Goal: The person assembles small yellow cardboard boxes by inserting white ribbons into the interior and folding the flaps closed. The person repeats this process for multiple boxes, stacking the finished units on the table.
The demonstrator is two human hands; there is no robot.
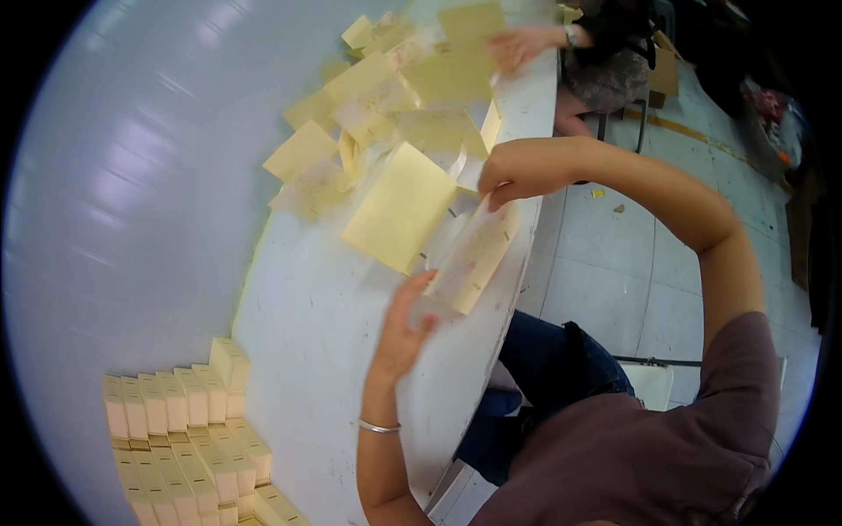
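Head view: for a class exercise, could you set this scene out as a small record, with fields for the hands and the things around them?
Left hand: open, fingertips by the box, contact unclear
Right hand: fingers closed on the box's far end
Box colour: pale yellow
Surface: white table
Beyond: loose pile of yellow boxes
Lower left: stacked boxes in rows
Left wrist: silver bangle
Co-worker's hand: beside the pile, blurred

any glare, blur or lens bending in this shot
Head view: pale streaks of glare on the wall; head view: the co-worker's hand at the top is blurred, and the left hand looks slightly soft; head view: the table edge bows, with black corners around the fisheye picture.
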